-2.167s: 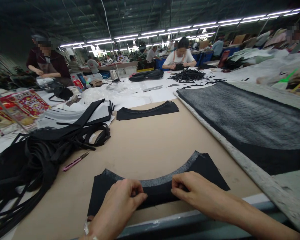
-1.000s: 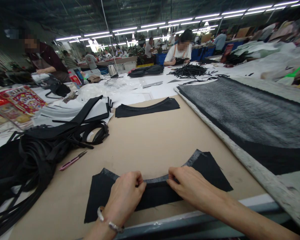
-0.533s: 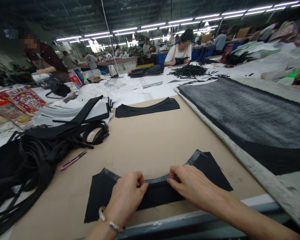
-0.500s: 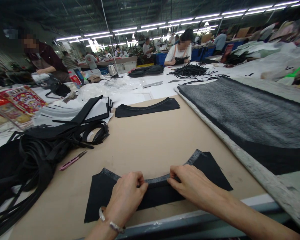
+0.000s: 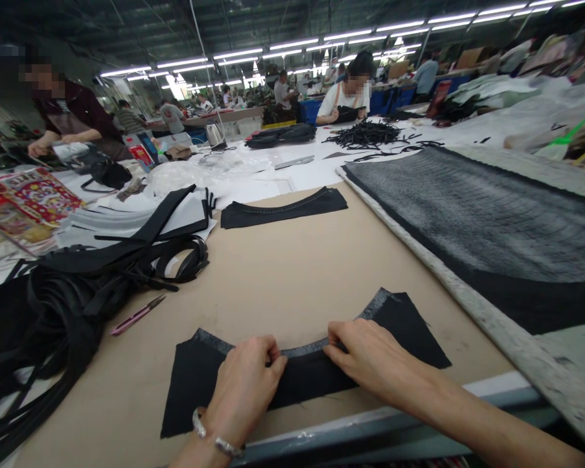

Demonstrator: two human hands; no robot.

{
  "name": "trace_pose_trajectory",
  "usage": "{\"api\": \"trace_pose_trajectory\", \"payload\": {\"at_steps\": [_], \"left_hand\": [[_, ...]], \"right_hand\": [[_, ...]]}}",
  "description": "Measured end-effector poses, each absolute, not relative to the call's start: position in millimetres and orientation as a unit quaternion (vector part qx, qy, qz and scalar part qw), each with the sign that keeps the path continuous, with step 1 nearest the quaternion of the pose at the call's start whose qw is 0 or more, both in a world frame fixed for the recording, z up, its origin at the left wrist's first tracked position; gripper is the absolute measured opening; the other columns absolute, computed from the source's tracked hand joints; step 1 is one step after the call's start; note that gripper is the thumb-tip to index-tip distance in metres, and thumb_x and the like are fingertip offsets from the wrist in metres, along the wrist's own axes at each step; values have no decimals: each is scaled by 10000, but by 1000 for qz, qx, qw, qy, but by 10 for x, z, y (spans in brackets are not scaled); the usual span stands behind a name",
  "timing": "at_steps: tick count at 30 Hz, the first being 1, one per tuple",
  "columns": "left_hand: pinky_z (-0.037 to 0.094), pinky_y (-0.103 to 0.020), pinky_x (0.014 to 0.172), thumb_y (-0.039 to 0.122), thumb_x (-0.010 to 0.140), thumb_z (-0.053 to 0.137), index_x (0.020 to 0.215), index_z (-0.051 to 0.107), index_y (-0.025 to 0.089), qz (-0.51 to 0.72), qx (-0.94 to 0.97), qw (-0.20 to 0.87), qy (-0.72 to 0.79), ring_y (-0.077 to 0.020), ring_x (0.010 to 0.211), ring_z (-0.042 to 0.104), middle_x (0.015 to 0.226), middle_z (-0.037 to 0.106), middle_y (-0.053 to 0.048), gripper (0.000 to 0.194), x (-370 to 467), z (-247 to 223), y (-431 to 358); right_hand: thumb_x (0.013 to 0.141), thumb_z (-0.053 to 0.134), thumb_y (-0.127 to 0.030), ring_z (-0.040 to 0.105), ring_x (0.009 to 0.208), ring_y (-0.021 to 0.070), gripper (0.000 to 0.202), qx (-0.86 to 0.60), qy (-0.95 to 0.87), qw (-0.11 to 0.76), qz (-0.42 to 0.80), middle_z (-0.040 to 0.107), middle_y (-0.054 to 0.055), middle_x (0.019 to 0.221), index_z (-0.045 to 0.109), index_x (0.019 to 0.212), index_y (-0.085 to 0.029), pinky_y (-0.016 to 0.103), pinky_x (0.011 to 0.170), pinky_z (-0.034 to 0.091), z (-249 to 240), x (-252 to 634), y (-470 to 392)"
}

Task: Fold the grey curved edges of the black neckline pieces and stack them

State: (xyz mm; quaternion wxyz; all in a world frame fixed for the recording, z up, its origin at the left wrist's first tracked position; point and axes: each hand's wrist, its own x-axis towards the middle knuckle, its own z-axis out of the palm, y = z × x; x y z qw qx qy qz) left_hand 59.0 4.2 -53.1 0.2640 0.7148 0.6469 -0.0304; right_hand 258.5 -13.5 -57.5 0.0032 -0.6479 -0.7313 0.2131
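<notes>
A black fabric piece (image 5: 307,380) with a curved upper edge lies near the front edge of the tan board (image 5: 273,273). Along the curve runs a greyish band that looks folded over. My left hand (image 5: 248,374) pinches this band left of the middle, its fingers closed. To the right of the middle, my right hand (image 5: 363,348) grips the same band between thumb and fingers. Short of the board's far edge rests a second curved black fabric piece (image 5: 285,207), with a line of marks along its curve.
Pink-handled thread snips (image 5: 137,316) lie on the board's left, beside a heap of black strips (image 5: 73,305). At right, a large black sheet with a grey-speckled surface (image 5: 492,214) covers a pale slab. Across the table a person in a white top (image 5: 346,97) handles dark material.
Both hands keep their hold on the fabric with hardly any movement. The whole view has shifted slightly, so the surroundings appear a little further left. The person at far left has moved an arm.
</notes>
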Motion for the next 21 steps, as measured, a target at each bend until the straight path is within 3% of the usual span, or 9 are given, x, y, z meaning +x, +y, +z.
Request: {"api": "trace_pose_trajectory", "payload": {"at_steps": [9,13,16,18,21], "left_hand": [[296,-265,606,312,835,498,715,590,240,-56,725,235,645,-212,795,624,751,673,-13,167,654,-515,11],[299,-266,573,316,855,502,800,531,236,-67,723,211,655,-204,704,614,720,648,3,101,662,-510,-16],[369,-288,661,253,851,517,862,538,227,-12,774,145,617,-199,801,610,835,646,-10,36,624,-602,-56],[393,-341,763,190,853,495,945,576,238,52,824,61,561,-214,932,590,983,638,-30,132,583,-720,-89],[437,-343,796,95,861,396,1142,565,263,132,905,-14,405,-193,960,584,1080,626,-41,368,526,-934,-117]], "right_hand": [[876,450,-263,683,723,267,243,-641,-747,-13,176,696,113,749,658,801,-162,297,582,422,-626,2550,-168],[879,473,-255,686,749,280,224,-642,-747,-12,170,698,126,773,664,836,-149,319,617,461,-571,2539,-191],[876,502,-271,686,754,292,208,-646,-744,-11,170,700,127,780,666,862,-144,336,627,477,-505,2533,-190],[871,522,-281,687,759,299,199,-651,-738,-13,176,703,130,793,666,876,-145,339,621,482,-457,2536,-185],[870,537,-293,687,781,305,197,-659,-729,-16,183,706,139,814,661,890,-141,338,624,483,-411,2548,-192]]}}
